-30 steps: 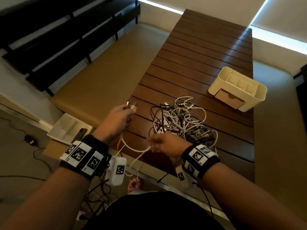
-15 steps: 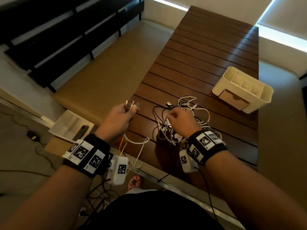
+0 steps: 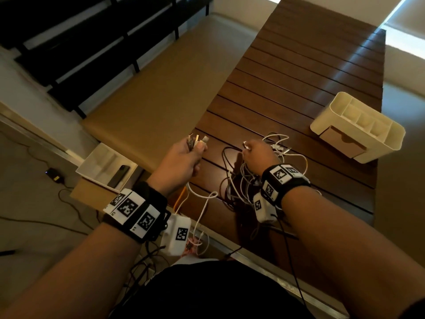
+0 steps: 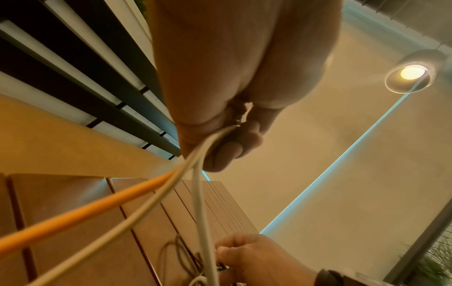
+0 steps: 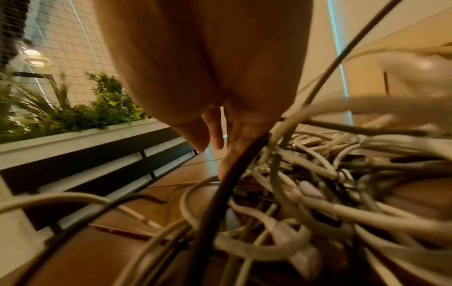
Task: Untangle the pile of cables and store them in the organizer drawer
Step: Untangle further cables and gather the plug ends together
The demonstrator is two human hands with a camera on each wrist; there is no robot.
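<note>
Holding three freed cable ends [image 3: 197, 141], the left hand [image 3: 181, 162] waits left of the pile [image 3: 247, 180]; the right hand [image 3: 257, 155], directly on it, pinches a white plug [image 3: 245, 146].

No readable text, brand or number anywhere — only black-and-white square marker patterns on wristbands [image 3: 135, 209], undecipherable.

Dim, warm cast overall. Head view: cool daylight leaks along blind edges top right, glare streak on the slatted table [image 3: 345, 65]; strong wide-angle bending at edges. Left wrist: round ceiling lamp [image 4: 412, 72] blown out, near orange cable [image 4: 73, 214] soft. Right wrist: foreground cable pile [image 5: 318, 193] motion-blurred, defocused.
</note>
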